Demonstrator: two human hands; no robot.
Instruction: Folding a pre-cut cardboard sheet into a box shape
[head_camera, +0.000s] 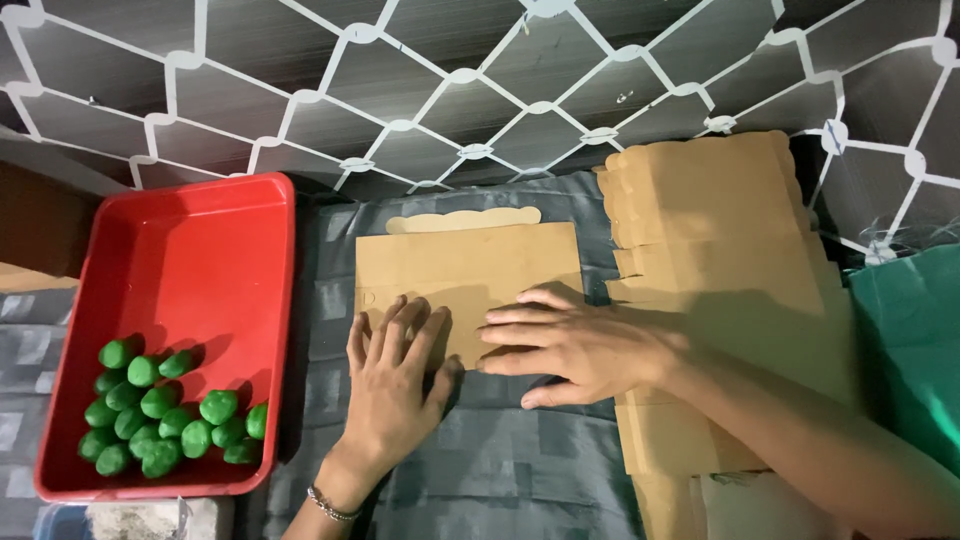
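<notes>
Head view: left hand (392, 380) and right hand (570, 350), fingers spread flat, press paper envelope (465, 270)'s lower edge.

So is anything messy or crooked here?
Nothing much stands out. The left hand and right hand press flat on a brown paper envelope lying straight. The green balls sit bunched in one corner of the red tray. Only the envelope stack is fanned unevenly.
</notes>
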